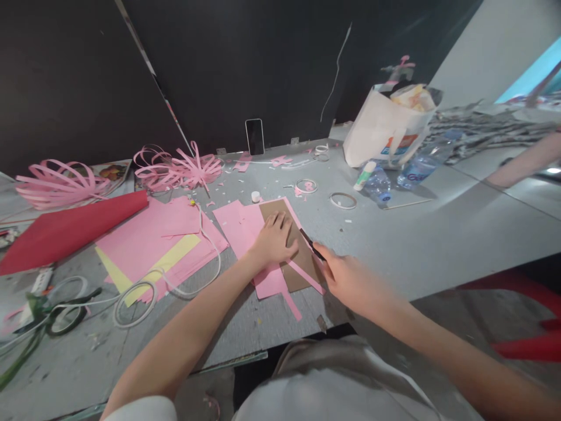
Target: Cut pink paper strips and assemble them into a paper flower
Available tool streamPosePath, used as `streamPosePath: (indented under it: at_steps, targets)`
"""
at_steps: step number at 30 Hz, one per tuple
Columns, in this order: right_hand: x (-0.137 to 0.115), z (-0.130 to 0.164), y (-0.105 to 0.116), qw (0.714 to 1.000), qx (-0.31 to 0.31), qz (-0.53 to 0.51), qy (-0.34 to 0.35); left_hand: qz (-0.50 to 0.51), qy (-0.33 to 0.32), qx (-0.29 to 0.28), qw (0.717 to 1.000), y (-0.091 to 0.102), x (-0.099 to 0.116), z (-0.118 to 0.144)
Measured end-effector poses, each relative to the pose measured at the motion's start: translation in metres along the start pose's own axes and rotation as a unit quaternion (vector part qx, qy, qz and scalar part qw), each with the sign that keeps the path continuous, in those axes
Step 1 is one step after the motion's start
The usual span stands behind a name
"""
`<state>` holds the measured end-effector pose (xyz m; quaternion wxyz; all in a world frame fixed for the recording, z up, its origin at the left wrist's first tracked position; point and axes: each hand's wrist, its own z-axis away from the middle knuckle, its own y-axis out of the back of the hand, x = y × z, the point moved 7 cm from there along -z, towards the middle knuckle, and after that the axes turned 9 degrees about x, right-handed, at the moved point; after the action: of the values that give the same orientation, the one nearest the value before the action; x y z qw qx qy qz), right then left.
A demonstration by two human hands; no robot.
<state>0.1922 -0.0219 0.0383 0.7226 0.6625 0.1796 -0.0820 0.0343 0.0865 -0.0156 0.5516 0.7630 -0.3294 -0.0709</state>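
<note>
Pink paper (240,229) under brown card (302,257), yellow sheet (151,269), red cone (65,231), grey table (438,234), white bag (381,137)

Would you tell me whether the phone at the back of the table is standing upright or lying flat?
Upright: the phone stands on its short edge, leaning against the dark wall, screen dark.

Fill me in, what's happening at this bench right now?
A person is cutting paper at a grey table. The left hand presses flat on a brown cardboard piece laid over pink paper. The right hand holds a dark-handled cutting tool against the cardboard's right edge; its blade is too small to make out. Thin pink strips lie trimmed beside the cardboard. Finished pink strip flowers sit further back on the left.
</note>
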Motion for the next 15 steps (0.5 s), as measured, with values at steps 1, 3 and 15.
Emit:
streamPosePath:
  at_steps: [1, 3, 15]
  targets:
    - [0.001, 0.004, -0.001, 1.0, -0.004, -0.001, -0.001, 0.001, 0.0, 0.001, 1.0, 0.0, 0.0, 0.0]
    - [0.003, 0.012, -0.003, 1.0, -0.012, 0.002, -0.006, 0.0, 0.0, -0.001, 1.0, 0.001, 0.001, 0.0]
    - [0.015, 0.079, -0.007, 1.0, 0.006, -0.016, 0.025, 0.006, 0.007, -0.007, 1.0, 0.001, 0.0, 0.001]
